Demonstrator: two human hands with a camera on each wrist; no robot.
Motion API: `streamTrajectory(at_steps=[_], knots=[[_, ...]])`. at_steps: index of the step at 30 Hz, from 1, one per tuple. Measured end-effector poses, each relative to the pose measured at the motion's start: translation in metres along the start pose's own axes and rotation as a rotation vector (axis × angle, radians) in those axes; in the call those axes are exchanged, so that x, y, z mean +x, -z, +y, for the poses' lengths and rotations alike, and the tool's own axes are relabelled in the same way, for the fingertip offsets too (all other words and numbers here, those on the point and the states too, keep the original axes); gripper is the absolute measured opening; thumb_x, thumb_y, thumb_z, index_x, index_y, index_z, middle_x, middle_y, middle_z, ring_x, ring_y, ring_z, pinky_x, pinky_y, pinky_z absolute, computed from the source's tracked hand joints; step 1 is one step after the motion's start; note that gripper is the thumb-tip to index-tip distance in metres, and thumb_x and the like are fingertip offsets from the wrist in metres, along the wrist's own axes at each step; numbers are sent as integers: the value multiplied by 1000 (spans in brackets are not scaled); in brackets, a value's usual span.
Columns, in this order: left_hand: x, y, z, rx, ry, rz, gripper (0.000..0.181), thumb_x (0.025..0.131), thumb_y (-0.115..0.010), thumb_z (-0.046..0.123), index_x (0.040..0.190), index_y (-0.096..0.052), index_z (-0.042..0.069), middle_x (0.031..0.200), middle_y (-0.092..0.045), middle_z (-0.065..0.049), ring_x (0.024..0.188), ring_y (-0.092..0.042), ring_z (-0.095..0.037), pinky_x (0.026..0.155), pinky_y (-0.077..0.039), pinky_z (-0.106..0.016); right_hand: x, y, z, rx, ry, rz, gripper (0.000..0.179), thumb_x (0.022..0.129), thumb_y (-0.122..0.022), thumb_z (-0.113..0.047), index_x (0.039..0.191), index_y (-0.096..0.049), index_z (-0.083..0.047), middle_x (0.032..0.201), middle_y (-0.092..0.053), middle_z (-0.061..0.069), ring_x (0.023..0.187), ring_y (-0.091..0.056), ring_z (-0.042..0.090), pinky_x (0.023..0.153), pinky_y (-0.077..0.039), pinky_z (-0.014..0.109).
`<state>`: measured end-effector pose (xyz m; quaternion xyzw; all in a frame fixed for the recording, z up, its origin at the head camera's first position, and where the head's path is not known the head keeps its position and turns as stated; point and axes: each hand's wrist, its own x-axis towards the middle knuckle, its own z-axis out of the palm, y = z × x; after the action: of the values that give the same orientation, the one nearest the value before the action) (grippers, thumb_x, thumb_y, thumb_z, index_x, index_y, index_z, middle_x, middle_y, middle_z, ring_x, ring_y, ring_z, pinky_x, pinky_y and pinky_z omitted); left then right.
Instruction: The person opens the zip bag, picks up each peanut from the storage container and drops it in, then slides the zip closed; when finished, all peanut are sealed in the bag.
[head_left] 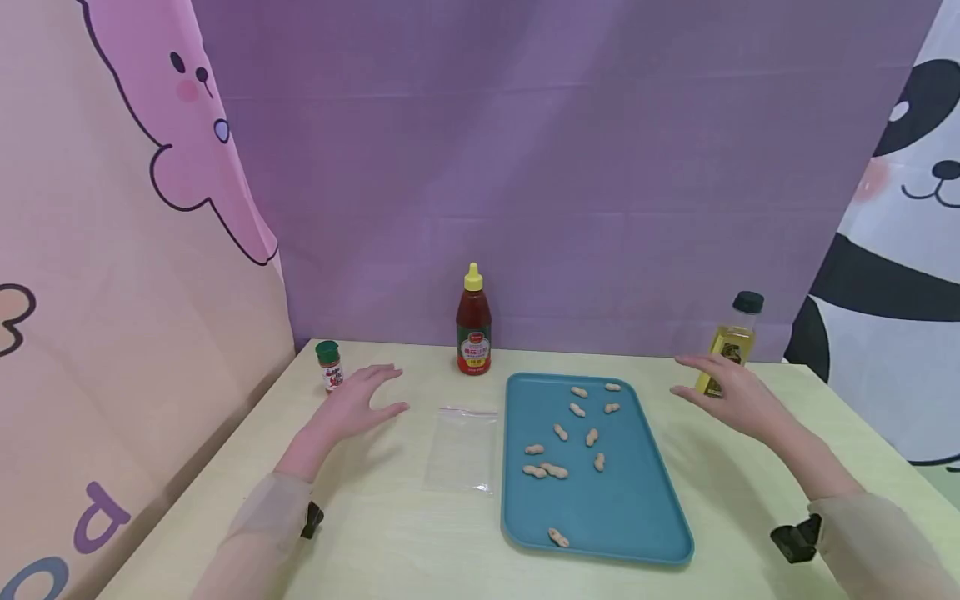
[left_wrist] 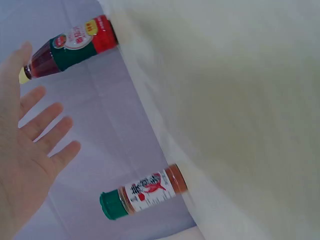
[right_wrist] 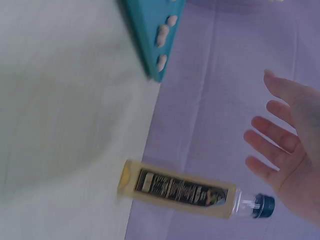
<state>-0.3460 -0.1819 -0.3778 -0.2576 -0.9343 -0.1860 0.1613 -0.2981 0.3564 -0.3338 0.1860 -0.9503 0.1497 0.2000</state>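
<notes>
While both of my hands hang over the pale surface point(head_left: 375, 533), each is spread and has hold of nothing. My left hand point(head_left: 362, 402) is at the left side, its fingers point(left_wrist: 55, 134) apart, the thumb well away from the rest, and just beside it stands a small jar point(head_left: 331, 367) with a green cap and white label, near but untouched. My right hand point(head_left: 722, 390) is much the same, its fingers point(right_wrist: 272, 134) loosely parted and empty, close to a bottle of golden liquid point(head_left: 737, 340) with a dark cap; from the head view the hand hides part of that bottle, though from the right wrist the two show apart. Between my hands lie a clear zip bag point(head_left: 461, 450) and, just to its right, a blue tray point(head_left: 607, 521). I count eleven peanuts point(head_left: 554, 471) on the tray, most scattered over its far half and middle, two close end to end toward the left, and one alone near the edge closest to me. Beyond the bag stands a red sauce bottle point(head_left: 474, 321), upright, with a yellow pointed cap. Past the surface hangs a purple cloth point(head_left: 525, 167), with a pink cartoon figure point(head_left: 150, 75) to the left and a panda point(head_left: 900, 267) to the right.
</notes>
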Motion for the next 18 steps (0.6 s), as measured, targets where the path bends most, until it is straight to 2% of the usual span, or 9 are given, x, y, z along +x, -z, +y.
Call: streamTrajectory(at_steps=[5,12,18], knots=[[13,0,8,-121,44,-40,50,89,-63,37,128,-57,8,129,-58,-10,121,-53,-30,102,-42,-45,22,-8,-19,106,37,49,36,90,-63,-21,120,-60,-1,114,-64,21,101,-60,38,82,-51,56],[34,-10,18,-250,65,-67,39,91,-62,28,123,-60,6,123,-63,-10,110,-59,-27,95,-48,-44,56,-30,-54,240,23,12,33,92,-60,-26,117,-64,-4,112,-66,17,95,-65,32,79,-55,47],[46,-24,25,-319,109,-104,34,91,-61,24,119,-62,5,113,-66,-12,103,-62,-26,93,-49,-42,78,-57,-92,329,125,-18,26,90,-62,-16,113,-66,-3,104,-69,13,90,-67,27,79,-56,41]])
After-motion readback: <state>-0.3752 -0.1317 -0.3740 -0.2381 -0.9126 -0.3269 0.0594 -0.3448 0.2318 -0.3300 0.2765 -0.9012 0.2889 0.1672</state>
